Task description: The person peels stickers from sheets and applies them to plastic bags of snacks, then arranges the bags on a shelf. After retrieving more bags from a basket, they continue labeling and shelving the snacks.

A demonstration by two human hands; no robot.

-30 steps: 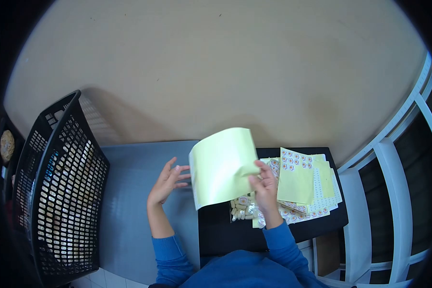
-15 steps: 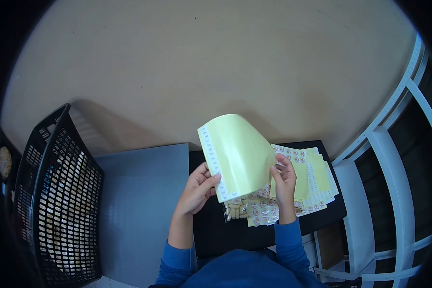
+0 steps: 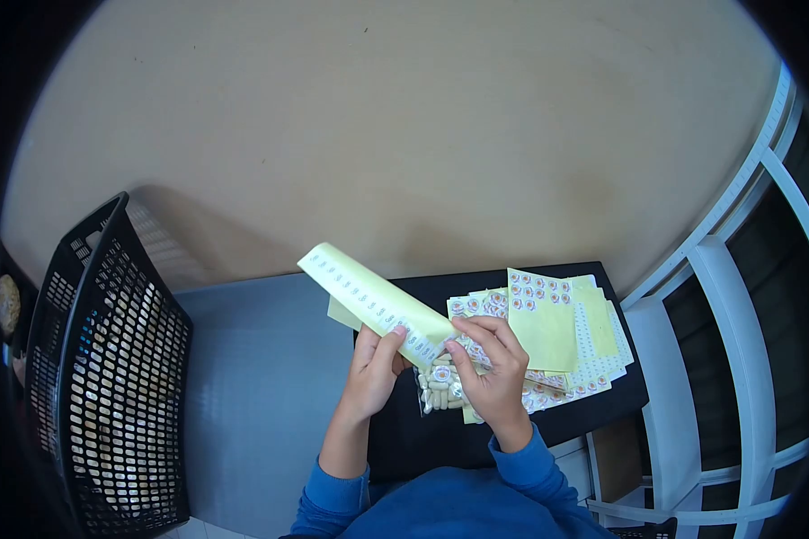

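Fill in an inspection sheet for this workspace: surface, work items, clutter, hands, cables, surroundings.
Surface: black table beside a grey table.
Work items: yellow sheet, curled, raised, small labels along one edge.
Clutter: sticker sheets piled unevenly; bag of pale pieces at the pile's left.
Hands: left hand grips the sheet's lower edge; right hand has fingertips at its right end.
Cables: nothing seen.
Surroundings: black basket left, wall behind, white frame right.

One left hand (image 3: 371,379) and one right hand (image 3: 498,377) hold one yellow sheet (image 3: 373,299). One packet (image 3: 438,395) lies toward the black tabletop's (image 3: 409,449) left edge; one basket (image 3: 76,304) stands by the grey tabletop (image 3: 261,395). Several stacked sheets (image 3: 548,341) near the black tabletop's right edge overlap uncountably.
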